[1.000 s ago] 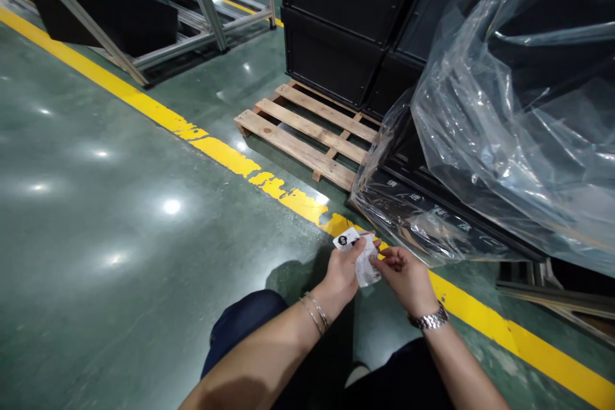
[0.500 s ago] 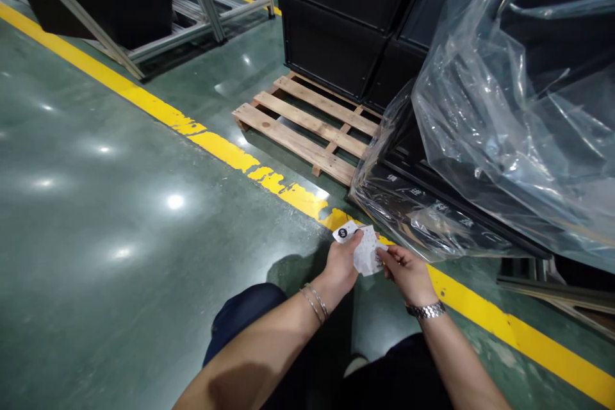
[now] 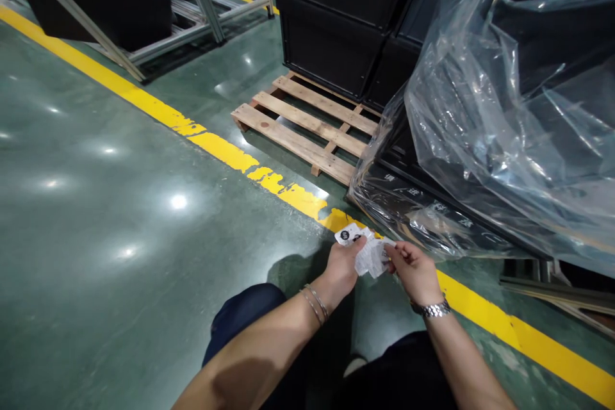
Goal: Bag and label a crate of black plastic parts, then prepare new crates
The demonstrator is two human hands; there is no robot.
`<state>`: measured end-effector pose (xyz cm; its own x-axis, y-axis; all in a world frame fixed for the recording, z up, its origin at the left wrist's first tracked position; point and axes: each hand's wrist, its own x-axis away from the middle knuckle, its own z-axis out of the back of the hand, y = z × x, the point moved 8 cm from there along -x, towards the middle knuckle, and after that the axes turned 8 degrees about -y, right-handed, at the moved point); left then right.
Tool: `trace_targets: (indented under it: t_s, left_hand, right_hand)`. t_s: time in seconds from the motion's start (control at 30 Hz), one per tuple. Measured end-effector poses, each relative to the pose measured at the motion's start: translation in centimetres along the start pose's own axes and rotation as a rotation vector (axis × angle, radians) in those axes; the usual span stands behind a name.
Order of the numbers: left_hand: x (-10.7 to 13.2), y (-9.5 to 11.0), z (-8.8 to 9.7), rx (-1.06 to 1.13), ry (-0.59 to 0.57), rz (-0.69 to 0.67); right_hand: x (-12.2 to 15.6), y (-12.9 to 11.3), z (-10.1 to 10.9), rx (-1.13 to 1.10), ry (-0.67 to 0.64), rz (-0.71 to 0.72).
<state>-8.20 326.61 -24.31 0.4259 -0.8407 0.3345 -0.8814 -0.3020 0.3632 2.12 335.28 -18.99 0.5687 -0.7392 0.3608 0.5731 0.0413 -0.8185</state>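
Small white printed paper slips (image 3: 369,257) are held low in front of me, above the yellow floor line. My left hand (image 3: 344,262) is closed on them, its thumb pressing across the top, and a round black mark shows at their upper left. My right hand (image 3: 412,269) pinches the right edge of a slip between thumb and fingertips. The slips are fanned slightly apart between both hands. Their print is too small to read, and I cannot tell how many there are.
A wooden pallet (image 3: 307,131) lies ahead, with black cabinets (image 3: 331,45) stacked behind it. Clear plastic film (image 3: 461,102) drapes over black panels at the right. A metal frame rack (image 3: 202,0) stands at the upper left. The yellow line (image 3: 216,148) crosses the green floor diagonally.
My right hand has moved slightly right, drawing a slip outward, so the slips spread wider and a second dark mark shows. My left hand stays nearly still.
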Motion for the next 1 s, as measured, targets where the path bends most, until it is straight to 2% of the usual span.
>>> trace_targets:
  t_s: [0.1, 0.23, 0.3, 0.43, 0.63, 0.83, 1.0]
  left_hand:
    - [0.0, 0.4, -0.4, -0.017, -0.063, 0.030]
    - [0.5, 0.7, -1.7, -0.072, -0.187, 0.151]
    - [0.8, 0.6, -2.3, -0.095, -0.246, 0.202]
    - [0.8, 0.5, -2.3, -0.113, -0.242, 0.202]
    - [1.0, 0.7, -1.9, -0.139, -0.205, 0.190]
    - [1.4, 1.4, -2.0, -0.144, -0.245, 0.153]
    - [1.7, 2.4, -2.6, -0.203, -0.296, 0.102]
  right_hand:
    - [-0.4, -0.4, 1.2, -0.077, 0.048, -0.012]
    - [-0.2, -1.7, 3.5, -0.118, 0.199, 0.054]
    - [0.1, -2.5, 3.8, -0.085, 0.184, 0.105]
    - [0.9, -3.6, 3.7, 0.004, 0.145, 0.163]
    - [0.5, -3.2, 2.7, 0.129, 0.100, 0.144]
    - [0.3, -3.6, 2.0, 0.204, 0.134, 0.146]
    - [0.6, -5.9, 0.8, 0.270, 0.100, 0.294]
